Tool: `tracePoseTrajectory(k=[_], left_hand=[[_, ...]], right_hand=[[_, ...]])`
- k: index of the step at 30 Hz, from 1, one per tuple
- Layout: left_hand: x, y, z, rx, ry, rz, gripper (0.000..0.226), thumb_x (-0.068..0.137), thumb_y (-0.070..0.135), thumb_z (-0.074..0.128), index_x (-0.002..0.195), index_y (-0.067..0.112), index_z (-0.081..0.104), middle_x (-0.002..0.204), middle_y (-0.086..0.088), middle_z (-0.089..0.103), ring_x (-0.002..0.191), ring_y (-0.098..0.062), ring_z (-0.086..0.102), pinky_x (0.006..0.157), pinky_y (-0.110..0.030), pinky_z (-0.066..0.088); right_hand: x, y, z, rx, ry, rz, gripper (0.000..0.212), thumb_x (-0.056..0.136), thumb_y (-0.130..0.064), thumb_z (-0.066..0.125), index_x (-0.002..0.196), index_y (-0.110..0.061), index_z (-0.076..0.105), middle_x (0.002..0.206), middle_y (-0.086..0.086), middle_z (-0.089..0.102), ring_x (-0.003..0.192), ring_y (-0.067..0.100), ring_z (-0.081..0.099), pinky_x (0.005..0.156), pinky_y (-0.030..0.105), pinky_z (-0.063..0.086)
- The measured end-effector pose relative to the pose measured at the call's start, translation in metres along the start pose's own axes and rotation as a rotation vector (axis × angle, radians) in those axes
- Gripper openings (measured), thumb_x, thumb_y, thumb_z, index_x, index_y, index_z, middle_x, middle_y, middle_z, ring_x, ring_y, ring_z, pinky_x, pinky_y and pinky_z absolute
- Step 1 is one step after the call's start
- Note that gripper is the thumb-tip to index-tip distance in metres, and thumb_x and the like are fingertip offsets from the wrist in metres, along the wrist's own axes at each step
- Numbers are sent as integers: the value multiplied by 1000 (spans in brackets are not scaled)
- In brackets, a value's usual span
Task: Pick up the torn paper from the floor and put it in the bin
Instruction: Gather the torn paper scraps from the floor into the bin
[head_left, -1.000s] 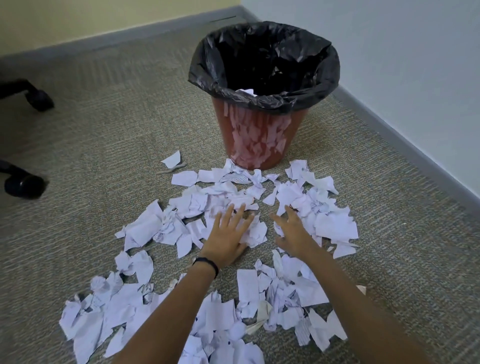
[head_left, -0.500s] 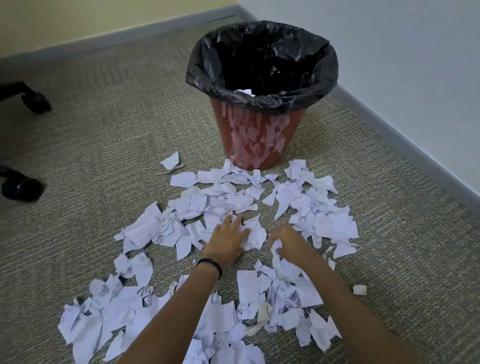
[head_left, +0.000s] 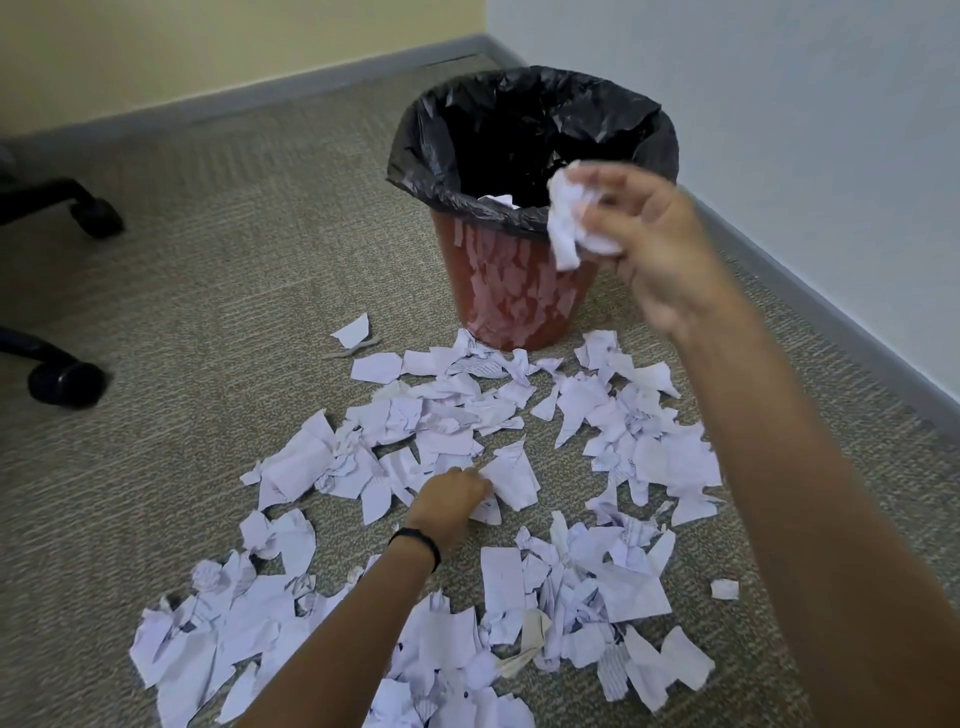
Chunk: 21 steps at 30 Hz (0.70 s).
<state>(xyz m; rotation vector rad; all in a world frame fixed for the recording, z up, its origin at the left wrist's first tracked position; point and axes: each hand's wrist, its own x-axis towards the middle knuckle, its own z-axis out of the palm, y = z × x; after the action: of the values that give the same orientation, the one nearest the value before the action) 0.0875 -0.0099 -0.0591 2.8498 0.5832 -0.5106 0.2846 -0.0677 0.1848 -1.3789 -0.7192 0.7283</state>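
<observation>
Within the last second the right hand (head_left: 657, 249) has been lifted off the carpet, where it had been pressed flat among the scraps, and has been carried up to the near rim of the bin (head_left: 511, 291); a crumpled wad of paper (head_left: 569, 218) is now pinched in its fingers, so 1 load has been gathered and is about to be dropped, though it has not yet been released. The wad is held at about rim height, over the edge of the black liner (head_left: 535, 119) as seen from the head camera; whether it is fully above the opening cannot be told, since the hand is blurred by motion. The right arm is stretched forward and upward, the wrist bent, the fingers curled closed around the wad with the knuckles turned toward the camera. The left hand (head_left: 449, 499) has been left low on the floor, its arm extended, a dark band at the wrist, its fingers drawn together over a scrap at the middle of the torn paper (head_left: 644, 447); a second pick appears to be under way. Most of the paper is still spread over the carpet (head_left: 208, 312) in front of the bin, so the task is judged to be far from finished.
</observation>
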Motion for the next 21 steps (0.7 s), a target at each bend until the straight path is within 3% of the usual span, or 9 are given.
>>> tracePoseTrajectory(k=[4, 6, 7, 9, 12, 15, 17, 19, 21], left_hand=[[-3, -6, -9, -79, 21, -29, 43, 85, -8, 46, 120, 14, 57, 117, -10, 60, 106, -30, 58, 82, -37, 47], [-6, -8, -20, -140, 69, -46, 25, 86, -3, 48, 99, 15, 60, 105, -10, 62, 99, -31, 60, 74, -35, 45], [-8, -8, -27, -181, 115, -53, 18, 87, -1, 49, 87, 16, 55, 99, -9, 62, 94, -30, 61, 71, -34, 44], [-9, -9, -44, -285, 255, -66, 11, 89, 4, 53, 82, 12, 56, 93, -6, 64, 87, -27, 62, 68, -33, 48], [-9, -4, -80, -445, 480, -72, 11, 92, 17, 58, 95, 13, 67, 100, -1, 68, 84, -20, 62, 70, -30, 50], [-7, 1, -116, -536, 602, -75, 21, 90, 24, 61, 108, 16, 67, 110, 1, 68, 90, -15, 60, 76, -23, 48], [-7, 4, -136, -584, 674, -60, 25, 88, 25, 62, 112, 18, 65, 113, 0, 68, 96, -14, 61, 84, -27, 51], [-8, 8, -156, -628, 753, -18, 26, 87, 22, 62, 112, 16, 65, 112, -1, 68, 96, -11, 60, 88, -30, 53], [-9, 11, -176, -650, 839, 16, 28, 86, 16, 63, 114, 13, 65, 111, 1, 66, 96, -9, 60, 89, -30, 54]], right_hand=[[37, -14, 4, 94, 82, 4, 45, 93, 1, 47, 134, -17, 47, 136, 7, 49, 112, 17, 58, 88, 30, 54], [41, -14, 0, 59, 63, 26, 53, 94, -2, 45, 141, -24, 37, 135, 3, 45, 119, 21, 52, 94, 37, 50], [39, -12, -3, 19, 77, 18, 52, 94, -3, 45, 139, -27, 39, 127, -1, 46, 119, 20, 49, 97, 39, 48], [28, -5, -10, -16, 157, -44, 42, 94, -3, 45, 124, -30, 54, 113, -9, 47, 118, 16, 47, 99, 39, 48], [6, 23, -24, -73, 347, -55, 31, 94, -2, 44, 97, -27, 62, 106, -16, 56, 112, 10, 56, 90, 27, 54], [-10, 81, -47, -317, 457, 41, 24, 93, 0, 45, 97, -16, 64, 114, -2, 64, 89, 2, 59, 80, 22, 53], [-17, 127, -66, -591, 381, 135, 25, 93, 0, 48, 109, -10, 63, 126, 6, 60, 84, 7, 60, 77, 25, 48], [-28, 169, -81, -843, 199, 279, 32, 91, -8, 56, 123, -9, 56, 130, 17, 54, 92, 27, 61, 81, 34, 45], [-40, 205, -90, -968, 36, 438, 57, 87, -22, 65, 138, -14, 42, 144, 24, 33, 121, 34, 46, 97, 37, 39]])
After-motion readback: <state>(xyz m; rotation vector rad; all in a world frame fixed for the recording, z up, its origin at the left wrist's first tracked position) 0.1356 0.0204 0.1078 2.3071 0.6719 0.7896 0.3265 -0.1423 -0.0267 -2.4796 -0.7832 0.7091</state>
